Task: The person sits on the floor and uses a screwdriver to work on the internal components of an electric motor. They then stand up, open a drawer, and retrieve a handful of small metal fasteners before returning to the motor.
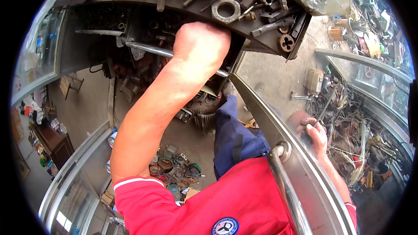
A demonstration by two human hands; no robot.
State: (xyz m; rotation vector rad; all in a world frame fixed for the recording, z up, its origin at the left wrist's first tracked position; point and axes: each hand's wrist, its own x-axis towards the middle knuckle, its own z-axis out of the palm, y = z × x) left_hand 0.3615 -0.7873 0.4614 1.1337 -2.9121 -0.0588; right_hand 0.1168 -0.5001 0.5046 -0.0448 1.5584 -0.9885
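Note:
My left hand (pixel 201 45) reaches down into an open, dark drawer (pixel 150 48) under the front edge of a steel bench top. Its back and wrist show; the fingers are hidden inside, among small metal parts I cannot make out. A bright metal bar (pixel 150 49) along the drawer's front passes below the wrist. Out to the right, beyond a metal-framed door (pixel 278 126), my right hand (pixel 317 135) is closed, thumb and fingers pinched together. Something small and dark seems to be between them, too small to name.
On the bench top lie a large hex nut (pixel 226 10), a round threading die (pixel 286 42), bolts and rods. The door carries a curved handle (pixel 283 169) close to my body. Tangled wire and scrap (pixel 348 143) and a motor (pixel 314 81) lie right; metal parts (pixel 176 167) lie on the floor.

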